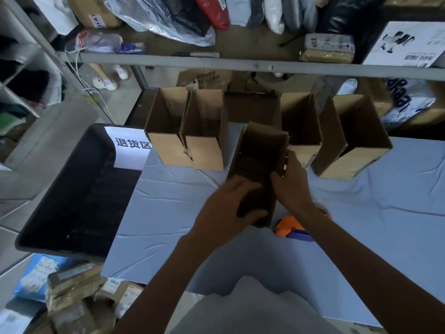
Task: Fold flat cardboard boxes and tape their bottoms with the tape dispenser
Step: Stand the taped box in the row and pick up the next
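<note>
Right, both hands are working on one brown cardboard box at the middle of the pale blue cloth-covered counter. The left hand is gripping the box's near end, its fingers curling over the dark cardboard with the thumb closing in from below. The right hand is clutching the box's right wall, its fingers hooking over the rim. The box is sitting tilted between the two hands, open mouth facing up; whether its base is touching the counter I cannot tell.

An orange and blue tape dispenser is lying on the counter just beside the box's near corner, partly hidden under the right forearm, and neither hand is touching it.

Behind the held box, a row of open-topped cardboard boxes is standing upright along the far edge of the counter. To the left, a black plastic bin is carrying a white label with printed characters.
</note>
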`<action>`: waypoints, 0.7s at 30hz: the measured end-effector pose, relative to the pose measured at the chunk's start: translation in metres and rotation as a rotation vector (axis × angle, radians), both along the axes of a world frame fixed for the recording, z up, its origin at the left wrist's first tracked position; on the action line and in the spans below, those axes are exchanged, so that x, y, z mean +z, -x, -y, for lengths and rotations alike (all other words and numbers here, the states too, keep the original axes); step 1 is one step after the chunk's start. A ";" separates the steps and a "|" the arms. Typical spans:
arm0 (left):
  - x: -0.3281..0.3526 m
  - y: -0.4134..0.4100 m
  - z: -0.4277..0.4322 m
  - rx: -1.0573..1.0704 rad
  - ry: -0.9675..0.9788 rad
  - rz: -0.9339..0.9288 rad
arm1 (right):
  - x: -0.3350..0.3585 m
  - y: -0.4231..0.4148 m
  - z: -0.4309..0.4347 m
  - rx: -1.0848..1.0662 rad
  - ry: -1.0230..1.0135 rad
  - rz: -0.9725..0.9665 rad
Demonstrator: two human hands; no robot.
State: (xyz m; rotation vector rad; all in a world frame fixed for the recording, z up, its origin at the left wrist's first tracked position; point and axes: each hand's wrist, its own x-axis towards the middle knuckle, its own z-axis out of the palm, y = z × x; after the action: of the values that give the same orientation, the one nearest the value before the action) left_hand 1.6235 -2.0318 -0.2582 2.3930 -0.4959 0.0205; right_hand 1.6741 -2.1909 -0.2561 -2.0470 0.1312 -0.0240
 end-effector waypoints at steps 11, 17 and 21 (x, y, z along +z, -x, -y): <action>-0.009 -0.045 -0.008 0.537 0.080 -0.162 | -0.008 -0.024 0.016 0.127 0.088 0.139; -0.017 -0.070 0.000 0.596 0.084 -0.209 | -0.022 -0.022 -0.007 0.119 0.329 0.184; -0.009 -0.097 0.000 0.566 0.145 -0.147 | -0.020 -0.029 -0.006 0.111 0.393 0.174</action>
State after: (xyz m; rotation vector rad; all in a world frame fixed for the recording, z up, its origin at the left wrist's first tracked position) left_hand 1.7207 -2.0314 -0.2673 2.2928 0.2523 0.1259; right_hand 1.7033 -2.1848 -0.2766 -2.4297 -0.1041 -0.1704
